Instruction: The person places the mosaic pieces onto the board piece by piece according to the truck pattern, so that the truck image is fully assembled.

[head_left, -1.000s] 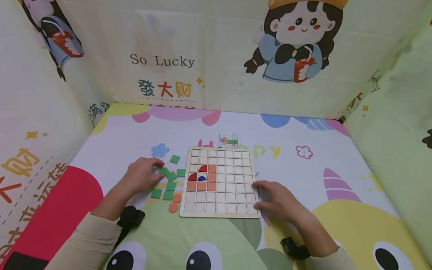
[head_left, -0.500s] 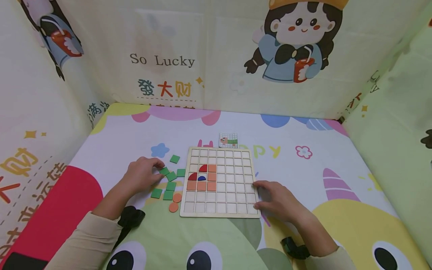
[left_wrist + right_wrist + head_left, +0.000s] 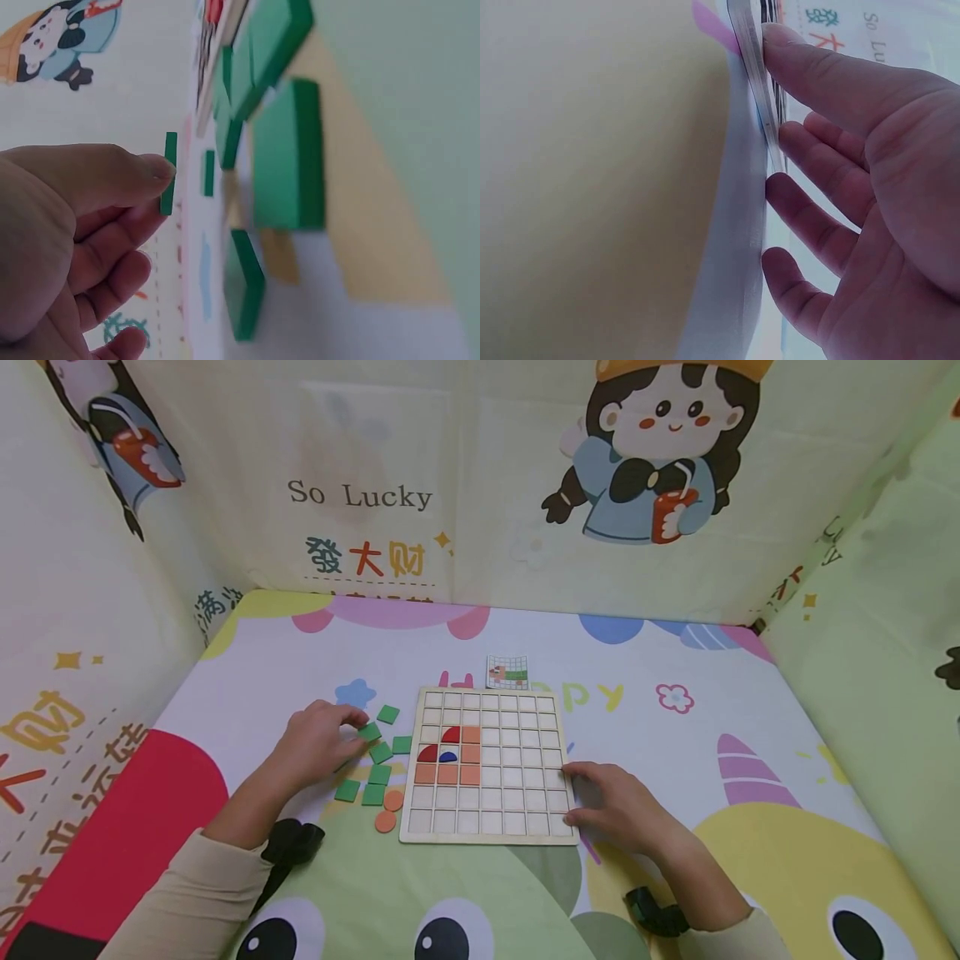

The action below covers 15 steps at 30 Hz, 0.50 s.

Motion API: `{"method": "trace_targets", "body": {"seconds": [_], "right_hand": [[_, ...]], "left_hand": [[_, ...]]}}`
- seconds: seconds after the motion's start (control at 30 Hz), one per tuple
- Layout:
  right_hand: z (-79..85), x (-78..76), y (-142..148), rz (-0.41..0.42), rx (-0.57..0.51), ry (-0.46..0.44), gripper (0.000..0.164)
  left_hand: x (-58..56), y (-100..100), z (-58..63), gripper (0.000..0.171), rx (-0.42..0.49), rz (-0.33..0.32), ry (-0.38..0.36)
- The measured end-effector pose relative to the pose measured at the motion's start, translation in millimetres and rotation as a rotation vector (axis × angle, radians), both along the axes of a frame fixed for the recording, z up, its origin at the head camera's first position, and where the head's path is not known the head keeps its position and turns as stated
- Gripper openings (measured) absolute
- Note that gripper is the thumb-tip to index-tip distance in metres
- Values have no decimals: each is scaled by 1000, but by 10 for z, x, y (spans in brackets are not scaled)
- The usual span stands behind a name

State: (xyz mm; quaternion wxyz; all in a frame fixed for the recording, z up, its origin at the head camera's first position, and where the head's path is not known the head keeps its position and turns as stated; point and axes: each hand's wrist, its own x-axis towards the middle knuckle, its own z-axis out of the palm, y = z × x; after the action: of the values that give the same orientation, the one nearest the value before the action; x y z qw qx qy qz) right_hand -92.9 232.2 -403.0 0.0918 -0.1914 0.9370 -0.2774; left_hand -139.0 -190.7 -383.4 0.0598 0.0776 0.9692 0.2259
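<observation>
My left hand (image 3: 318,739) pinches a green square tile (image 3: 169,172) between thumb and finger. The left wrist view shows that tile raised clear of the tabletop. Around this hand lie several more green tiles (image 3: 380,774), with two orange round tiles (image 3: 386,821) closer to the front. To their right is a wooden grid board (image 3: 525,839) whose left part holds orange squares (image 3: 470,774), red quarter-round pieces (image 3: 452,734) and a blue half-round piece (image 3: 447,757). At the board's right edge rests my right hand (image 3: 626,806), thumb and fingertips touching the rim, fingers loosely bent.
A small pattern card (image 3: 507,672) with a coloured picture on a grid lies just behind the board. A printed cloth (image 3: 750,718) covers the table, and printed curtains (image 3: 495,485) enclose it at the back and sides. Black straps (image 3: 292,843) sit on both wrists.
My left hand has moved slightly up and away from the front with a green tile pinched in it. The right hand and the board have stayed where they were.
</observation>
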Motion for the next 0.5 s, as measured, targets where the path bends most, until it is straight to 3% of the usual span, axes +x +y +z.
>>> {"method": "trace_targets", "body": {"seconds": [0.17, 0.5], "right_hand": [[7, 1, 1, 1, -6, -3, 57], [26, 7, 1, -5, 1, -8, 57]], "left_hand": [[27, 118, 72, 26, 47, -51, 28], [67, 384, 100, 23, 76, -208, 58]]}}
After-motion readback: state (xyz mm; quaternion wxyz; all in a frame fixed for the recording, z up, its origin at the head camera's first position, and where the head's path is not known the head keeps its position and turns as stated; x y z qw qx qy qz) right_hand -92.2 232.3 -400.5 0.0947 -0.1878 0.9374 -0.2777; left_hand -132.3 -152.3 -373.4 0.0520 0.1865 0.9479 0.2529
